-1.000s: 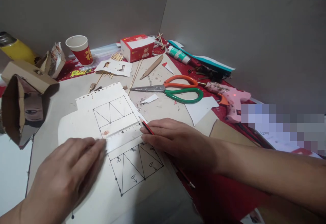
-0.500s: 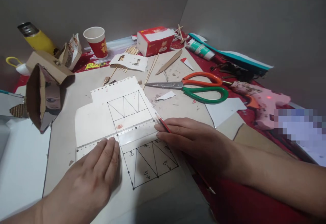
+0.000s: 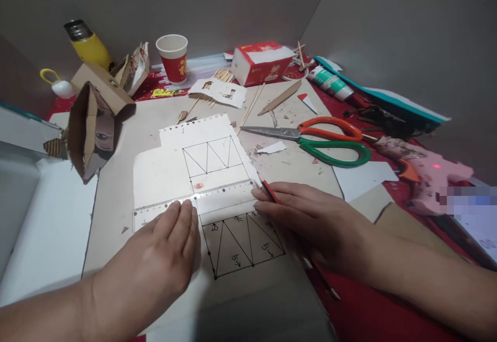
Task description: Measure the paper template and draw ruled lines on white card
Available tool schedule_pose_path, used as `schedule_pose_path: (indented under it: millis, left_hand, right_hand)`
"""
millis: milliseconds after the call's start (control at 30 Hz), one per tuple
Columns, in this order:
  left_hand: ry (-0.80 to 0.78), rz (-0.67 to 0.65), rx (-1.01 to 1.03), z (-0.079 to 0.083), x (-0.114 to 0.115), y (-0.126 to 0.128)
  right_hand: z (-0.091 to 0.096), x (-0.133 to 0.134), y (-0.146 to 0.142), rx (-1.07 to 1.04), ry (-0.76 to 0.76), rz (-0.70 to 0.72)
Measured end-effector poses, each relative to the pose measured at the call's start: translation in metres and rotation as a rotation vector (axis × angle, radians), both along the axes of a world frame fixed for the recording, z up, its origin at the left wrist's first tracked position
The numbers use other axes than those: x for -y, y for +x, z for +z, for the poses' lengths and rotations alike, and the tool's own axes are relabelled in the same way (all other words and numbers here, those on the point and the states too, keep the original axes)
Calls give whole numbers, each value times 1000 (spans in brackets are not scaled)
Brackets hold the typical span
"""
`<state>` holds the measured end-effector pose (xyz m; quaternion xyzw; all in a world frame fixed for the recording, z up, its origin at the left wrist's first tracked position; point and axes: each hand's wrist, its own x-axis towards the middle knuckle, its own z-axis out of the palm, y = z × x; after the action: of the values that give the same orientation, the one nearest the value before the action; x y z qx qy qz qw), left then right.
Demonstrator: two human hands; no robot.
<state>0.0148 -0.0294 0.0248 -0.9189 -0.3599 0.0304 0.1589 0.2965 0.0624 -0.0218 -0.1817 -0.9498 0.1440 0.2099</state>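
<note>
A white sheet (image 3: 166, 176) with black truss drawings lies on a cardboard board (image 3: 128, 124). Across the sheet lies a clear ruler (image 3: 221, 197). My left hand (image 3: 159, 259) lies flat, its fingertips pressing the ruler's left part. At the ruler's right end my right hand (image 3: 310, 217) is closed on a red and black pencil (image 3: 269, 190), the tip at the ruler's edge.
Orange and green scissors (image 3: 318, 137) lie beyond my right hand, with a pink glue gun (image 3: 423, 168) at the right. A red paper cup (image 3: 173, 58), a red tissue box (image 3: 262, 62), a yellow bottle (image 3: 87, 44), wooden sticks (image 3: 217, 80) and cardboard pieces (image 3: 91, 124) stand at the back and left.
The view has shifted left, so everything sits further right in frame. My left hand has slid back along the ruler, uncovering its left part. My right hand keeps the pencil at the ruler.
</note>
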Motion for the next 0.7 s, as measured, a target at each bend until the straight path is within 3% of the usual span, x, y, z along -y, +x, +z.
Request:
schedule_pose_path:
  millis: [133, 267, 500, 700]
  left_hand:
    - [16, 25, 53, -3, -1, 1]
    - [27, 165, 67, -11, 0, 3]
    - [88, 42, -94, -12, 1, 4]
    - [86, 91, 48, -28, 3, -2]
  right_hand:
    - [2, 3, -1, 17, 18, -22]
    - [1, 6, -1, 39, 76, -7]
    - [3, 10, -3, 78, 116, -25]
    - [22, 11, -7, 100, 119, -47]
